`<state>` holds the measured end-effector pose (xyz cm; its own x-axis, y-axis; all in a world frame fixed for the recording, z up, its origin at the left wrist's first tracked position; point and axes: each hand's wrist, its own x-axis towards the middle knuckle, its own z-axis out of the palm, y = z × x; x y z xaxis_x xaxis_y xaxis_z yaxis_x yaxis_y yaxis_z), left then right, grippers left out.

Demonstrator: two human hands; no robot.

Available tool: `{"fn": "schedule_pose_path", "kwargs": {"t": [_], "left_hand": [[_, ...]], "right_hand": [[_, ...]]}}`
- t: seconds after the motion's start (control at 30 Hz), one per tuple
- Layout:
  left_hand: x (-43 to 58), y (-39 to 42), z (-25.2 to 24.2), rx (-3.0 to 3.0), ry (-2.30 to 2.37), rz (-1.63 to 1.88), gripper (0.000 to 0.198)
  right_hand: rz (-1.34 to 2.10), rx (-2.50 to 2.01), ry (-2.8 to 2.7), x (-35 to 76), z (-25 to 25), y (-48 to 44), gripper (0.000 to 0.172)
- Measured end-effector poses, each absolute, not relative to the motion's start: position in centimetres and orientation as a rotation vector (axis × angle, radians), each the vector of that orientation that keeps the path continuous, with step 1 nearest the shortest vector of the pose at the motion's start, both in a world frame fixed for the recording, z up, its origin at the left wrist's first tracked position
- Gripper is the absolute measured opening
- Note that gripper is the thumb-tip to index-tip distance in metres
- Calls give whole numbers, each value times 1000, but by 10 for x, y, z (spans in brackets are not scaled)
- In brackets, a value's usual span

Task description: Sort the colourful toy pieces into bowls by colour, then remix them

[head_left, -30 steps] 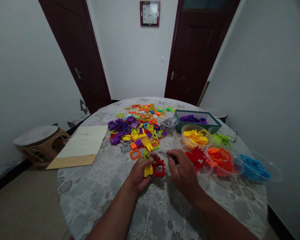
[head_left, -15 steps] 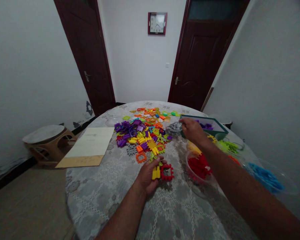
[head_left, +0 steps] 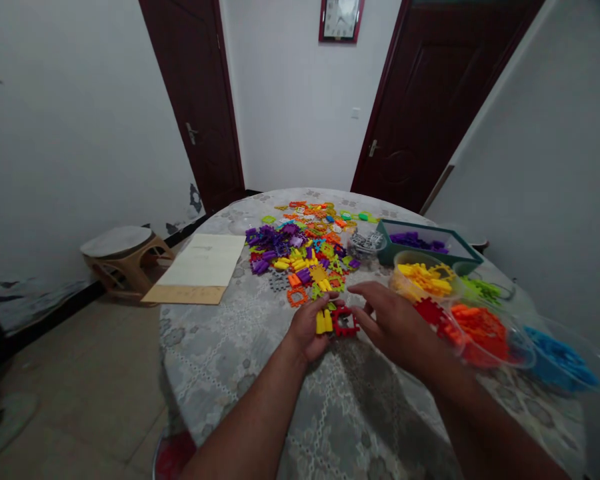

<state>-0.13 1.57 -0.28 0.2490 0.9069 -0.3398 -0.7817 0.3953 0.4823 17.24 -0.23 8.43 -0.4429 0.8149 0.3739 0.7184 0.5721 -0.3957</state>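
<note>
My left hand (head_left: 311, 327) is closed round a small assembly of a yellow block (head_left: 323, 322) joined to a red square-frame block (head_left: 345, 323), resting on the table. My right hand (head_left: 395, 320) hovers just right of the red block, its fingers loosely curled and reaching toward it; nothing shows in it. Beyond both hands lies a heap of mixed plastic blocks (head_left: 305, 250) in purple, yellow, orange and green.
A round table with a lace cloth (head_left: 240, 353). Right side: green box of purple blocks (head_left: 430, 241), bowls of yellow (head_left: 423, 277), red (head_left: 430, 312), orange (head_left: 483, 328), blue (head_left: 560, 353) and grey (head_left: 366, 243) pieces. A paper on cardboard (head_left: 200, 267) lies left; a stool (head_left: 123, 257) stands beside the table.
My right hand has come back from the grey-piece bowl near the green box to beside the red block. My left hand kept hold of the assembly. The view shifted left.
</note>
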Motion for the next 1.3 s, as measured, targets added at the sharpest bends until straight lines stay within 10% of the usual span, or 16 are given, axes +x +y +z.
{"fn": "schedule_pose_path", "kwargs": {"t": [0.53,0.9,1.3], "left_hand": [[-5,21,-5,271,612,1186,17],[-7,14,5,277,617,1176,18],[-7,6,5,407,531,987,24]], "right_hand": [[488,-1125,-2065,171,42,-19,31],[43,-1482,-1851,267,62,8,14],[-145,-1102,-1966,217,53,-3,33]]}}
